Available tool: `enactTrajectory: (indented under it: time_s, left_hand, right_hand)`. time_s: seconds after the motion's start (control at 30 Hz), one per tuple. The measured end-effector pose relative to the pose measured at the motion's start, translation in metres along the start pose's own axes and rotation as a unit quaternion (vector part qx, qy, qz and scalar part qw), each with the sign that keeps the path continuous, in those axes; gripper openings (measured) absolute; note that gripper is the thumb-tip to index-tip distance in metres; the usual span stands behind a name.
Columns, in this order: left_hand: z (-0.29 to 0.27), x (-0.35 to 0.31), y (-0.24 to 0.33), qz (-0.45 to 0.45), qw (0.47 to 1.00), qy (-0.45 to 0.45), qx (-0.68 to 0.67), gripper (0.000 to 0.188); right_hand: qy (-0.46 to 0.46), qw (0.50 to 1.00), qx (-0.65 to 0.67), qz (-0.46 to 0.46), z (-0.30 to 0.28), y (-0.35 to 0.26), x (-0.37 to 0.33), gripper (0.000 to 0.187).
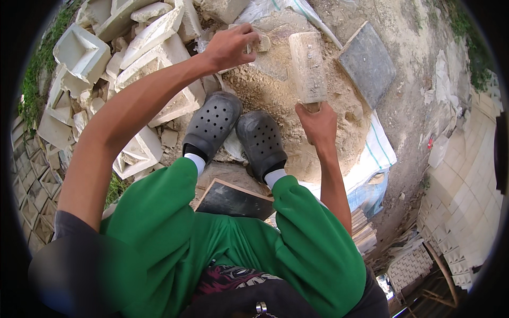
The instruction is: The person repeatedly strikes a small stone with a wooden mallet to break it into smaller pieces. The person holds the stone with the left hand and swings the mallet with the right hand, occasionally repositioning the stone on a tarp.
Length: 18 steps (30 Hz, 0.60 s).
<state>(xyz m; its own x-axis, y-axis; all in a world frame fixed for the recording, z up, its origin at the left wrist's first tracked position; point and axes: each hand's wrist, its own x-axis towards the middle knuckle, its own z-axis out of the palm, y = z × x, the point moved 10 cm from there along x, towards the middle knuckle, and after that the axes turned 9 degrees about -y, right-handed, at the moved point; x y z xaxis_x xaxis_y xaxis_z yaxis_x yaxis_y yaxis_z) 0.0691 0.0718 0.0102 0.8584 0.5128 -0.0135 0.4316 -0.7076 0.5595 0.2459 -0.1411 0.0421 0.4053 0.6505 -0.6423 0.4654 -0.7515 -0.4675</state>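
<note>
My right hand [319, 123] is wrapped around the short handle of a thick, dust-covered wooden mallet [307, 66]. The mallet's long head points away from me, over crushed tan rubble and powder [281, 85]. Farther off and to the left, my left hand [230, 46] has its fingers curled around a small pale chunk [262, 42] at the edge of the rubble. The fingers partly hide how it is gripped. A woven white sack [377, 143] with blue-green stripes lies spread under the powder.
Broken white moulded blocks [154, 40] are heaped at the left. A flat grey slab [367, 64] lies right of the mallet. My feet, in dark clogs [212, 121], stand close to the powder. A dark wood-edged board [233, 200] is beneath my legs; pale tiles [456, 185] stand far right.
</note>
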Motion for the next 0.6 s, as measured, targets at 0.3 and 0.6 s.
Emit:
enactTrajectory:
  time_s: [0.3, 0.6]
  left_hand:
    - [0.001, 0.000, -0.001, 0.000, 1.000, 0.004, -0.001, 0.028]
    - [0.002, -0.002, 0.001, -0.003, 1.000, -0.006, 0.004, 0.033]
  right_hand:
    - [-0.009, 0.999, 0.038, -0.002, -0.004, 0.001, 0.001, 0.039]
    - [0.000, 1.000, -0.027, -0.015, -0.008, -0.004, 0.007, 0.040]
